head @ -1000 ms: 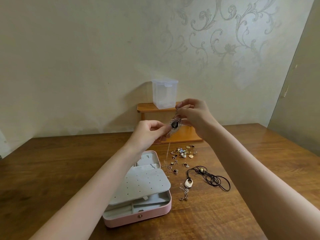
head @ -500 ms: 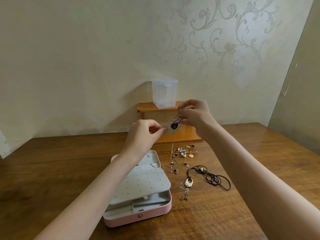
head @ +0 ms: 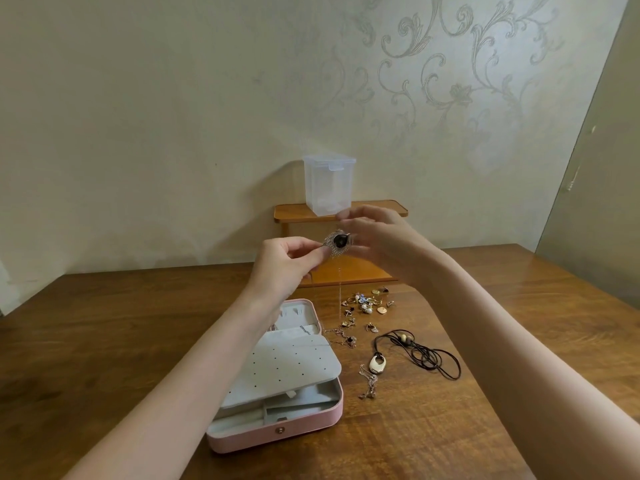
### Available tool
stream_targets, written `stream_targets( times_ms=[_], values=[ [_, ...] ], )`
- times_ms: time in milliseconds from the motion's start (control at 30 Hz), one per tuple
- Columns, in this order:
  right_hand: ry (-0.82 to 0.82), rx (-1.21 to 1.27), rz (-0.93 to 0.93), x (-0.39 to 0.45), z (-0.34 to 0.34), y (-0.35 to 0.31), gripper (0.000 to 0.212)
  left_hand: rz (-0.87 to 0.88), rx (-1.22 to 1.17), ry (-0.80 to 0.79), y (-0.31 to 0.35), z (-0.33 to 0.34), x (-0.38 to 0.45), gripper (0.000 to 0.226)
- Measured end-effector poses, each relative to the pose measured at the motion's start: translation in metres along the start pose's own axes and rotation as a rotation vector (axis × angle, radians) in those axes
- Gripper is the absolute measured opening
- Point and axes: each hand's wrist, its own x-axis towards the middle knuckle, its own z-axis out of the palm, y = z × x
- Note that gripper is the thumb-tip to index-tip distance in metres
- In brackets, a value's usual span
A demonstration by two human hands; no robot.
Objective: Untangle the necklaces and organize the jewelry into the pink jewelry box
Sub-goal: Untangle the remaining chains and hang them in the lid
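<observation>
Home: patterned wallpaper (head: 450, 64), wooden table (head: 104, 341)

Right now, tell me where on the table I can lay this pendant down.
Bare wood lies right of the black cord necklace and left of the pink jewelry box. It is crowded between the box and cord, with thin chains, and behind them, with the small jewelry pile.

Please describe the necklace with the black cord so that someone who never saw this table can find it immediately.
Start at the open pink jewelry box on the wooden table and look just to its right. There lies the black cord necklace, its cord in loose loops and a cream oval pendant at its near end. The other pieces nearby are thin metal chains and small earrings; only this one has a thick dark cord.
</observation>
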Motion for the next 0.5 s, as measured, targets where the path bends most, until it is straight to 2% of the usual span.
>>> stream_targets(
  times_ms=[67,267,333,433,500],
  values=[
    [-0.051,0.014,0.004,-0.0013,-0.0007,0.0042,0.013,0.003,0.005,0.004,-0.0001,0.0001,-0.0001,0.006],
    [0.011,0.011,-0.035,-0.0029,-0.0008,0.0084,0.017,0.035,-0.003,0.092,-0.0038,-0.0038,-0.0003,0.011],
    [0.04,-0.016,-0.067,-0.0021,0.0007,0.009,0.016,0.077,0.061,0.123,-0.0041,-0.0051,0.0002,0.011],
    [0.131,-0.2,-0.177,0.0019,0.0031,0.0108,0.016,0.219,0.299,0.211,-0.0047,-0.0067,0.0024,0.008],
    [0.177,-0.357,-0.266,0.0033,0.0052,0.0109,0.016,0.269,0.362,0.246,-0.0039,-0.0073,0.0037,0.007]
  ],
)
